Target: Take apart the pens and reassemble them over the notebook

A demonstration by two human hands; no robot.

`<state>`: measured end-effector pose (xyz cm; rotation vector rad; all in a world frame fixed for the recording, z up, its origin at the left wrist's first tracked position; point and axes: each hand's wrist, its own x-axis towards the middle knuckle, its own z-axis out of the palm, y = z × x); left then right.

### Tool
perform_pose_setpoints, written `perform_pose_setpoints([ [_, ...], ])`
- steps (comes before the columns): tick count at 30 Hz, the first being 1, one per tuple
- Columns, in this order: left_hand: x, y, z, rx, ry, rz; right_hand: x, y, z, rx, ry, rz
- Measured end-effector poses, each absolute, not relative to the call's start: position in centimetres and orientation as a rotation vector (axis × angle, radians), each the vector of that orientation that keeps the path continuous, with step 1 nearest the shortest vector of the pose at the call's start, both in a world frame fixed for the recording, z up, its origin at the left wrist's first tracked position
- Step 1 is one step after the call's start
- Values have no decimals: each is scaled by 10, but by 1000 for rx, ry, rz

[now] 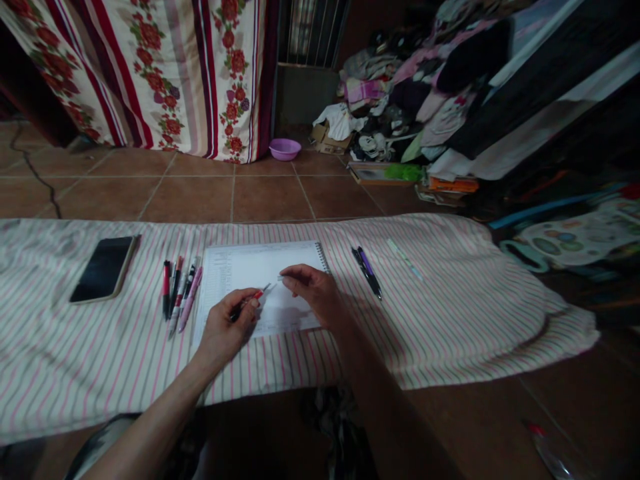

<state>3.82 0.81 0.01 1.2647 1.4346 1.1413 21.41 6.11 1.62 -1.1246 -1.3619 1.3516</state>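
My left hand [231, 321] is closed around a pen [245, 305] with a dark body and a red front section; its thin pale tip points up and right. Between the thumb and fingertips of my right hand [314, 292] is a small pale piece [281, 277], too small to name for sure. A short gap separates it from the pen's tip. Both hands are over an open spiral notebook [265, 257]; its page has faint printed lines and rows on the left. Left of the notebook lie several pens [175, 293], red, black, white and pink.
A phone [104, 270] lies left on the striped cloth [440, 320]. Right of the notebook are two pens [367, 272], black and purple, and a pale patterned strip [404, 259]. Beyond, on the tiled floor, stand a purple basin [285, 149] and a heap of clothes [400, 93].
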Motion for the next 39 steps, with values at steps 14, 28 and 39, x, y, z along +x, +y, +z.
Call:
perform_pose_setpoints([
  [14,38,8,-4,1296,1424,1119,213,61,18,-1120,-1358,1422],
  [28,38,8,-7,1377,1449,1075,213,60,20,-1082,-1390,1432],
  [39,38,9,-9,1374,1438,1075,211,60,20,-1056,-1443,1425],
])
